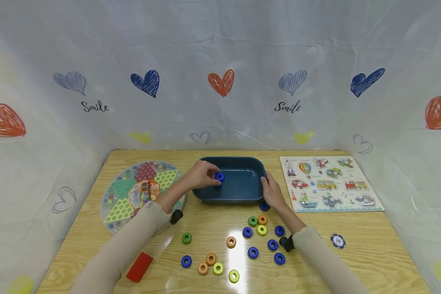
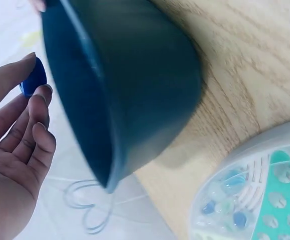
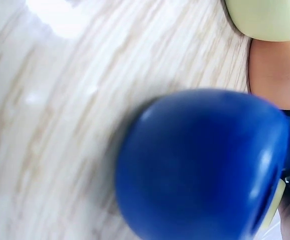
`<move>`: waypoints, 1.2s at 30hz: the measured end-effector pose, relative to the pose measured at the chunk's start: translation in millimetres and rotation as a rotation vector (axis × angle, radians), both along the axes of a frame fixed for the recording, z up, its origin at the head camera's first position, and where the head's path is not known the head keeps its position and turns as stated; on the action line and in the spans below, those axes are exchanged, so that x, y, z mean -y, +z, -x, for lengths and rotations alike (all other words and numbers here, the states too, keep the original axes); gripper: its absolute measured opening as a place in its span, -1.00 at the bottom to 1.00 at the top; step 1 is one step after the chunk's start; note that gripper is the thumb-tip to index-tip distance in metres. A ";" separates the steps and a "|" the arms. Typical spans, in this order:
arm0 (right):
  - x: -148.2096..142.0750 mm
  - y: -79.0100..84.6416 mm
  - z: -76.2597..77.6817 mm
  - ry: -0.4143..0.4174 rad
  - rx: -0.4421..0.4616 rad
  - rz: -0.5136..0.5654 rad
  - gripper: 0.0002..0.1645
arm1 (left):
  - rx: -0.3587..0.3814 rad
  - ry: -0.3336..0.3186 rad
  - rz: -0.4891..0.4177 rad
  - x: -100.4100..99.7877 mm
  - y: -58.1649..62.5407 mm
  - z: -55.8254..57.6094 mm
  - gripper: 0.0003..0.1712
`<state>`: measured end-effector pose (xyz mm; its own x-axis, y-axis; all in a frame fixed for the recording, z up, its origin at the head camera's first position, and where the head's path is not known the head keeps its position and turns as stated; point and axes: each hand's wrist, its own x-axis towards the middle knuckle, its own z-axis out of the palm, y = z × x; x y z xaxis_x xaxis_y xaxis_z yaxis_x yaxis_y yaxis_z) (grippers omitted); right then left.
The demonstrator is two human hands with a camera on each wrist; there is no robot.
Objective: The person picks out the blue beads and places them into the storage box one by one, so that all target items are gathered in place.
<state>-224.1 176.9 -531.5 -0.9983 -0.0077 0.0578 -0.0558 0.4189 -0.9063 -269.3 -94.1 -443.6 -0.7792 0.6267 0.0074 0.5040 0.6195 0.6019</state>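
Observation:
Between thumb and fingertips my left hand (image 1: 201, 175) pinches a blue ring (image 1: 219, 177), held over the left part of a dark teal plastic basin (image 1: 242, 183). In the left wrist view the blue ring (image 2: 33, 79) sits between the thumb and index finger, above the basin's rim (image 2: 92, 65). My right hand (image 1: 273, 192) grips the basin's right side at the rim. Below that hand another blue ring (image 1: 264, 206) lies on the table, partly hidden. The right wrist view is mostly filled by a blue ring (image 3: 200, 165) close to the camera.
Several blue, green, orange and yellow rings lie scattered in front, among them a green ring (image 1: 186, 238). A round Chinese checkers board (image 1: 123, 188) is at left, a vehicle puzzle board (image 1: 327, 183) at right. A red block (image 1: 139, 267) and a poker chip (image 1: 338, 241) lie nearer.

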 end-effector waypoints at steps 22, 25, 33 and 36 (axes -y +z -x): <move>1.2 0.9 1.3 0.005 0.006 0.002 -0.47 | 0.080 0.052 0.382 -40.9 -39.3 47.1 -0.57; 0.0 0.2 0.9 -0.001 0.003 0.000 -0.48 | 0.080 0.054 0.401 -40.8 -41.1 47.0 -0.57; -0.1 0.8 -1.1 0.008 0.016 0.006 -0.47 | 0.043 0.024 0.330 -36.1 -33.2 39.9 -0.66; 0.1 1.3 -0.4 0.012 0.014 0.008 -0.46 | 0.023 -0.004 0.254 -31.3 -28.3 32.6 -0.66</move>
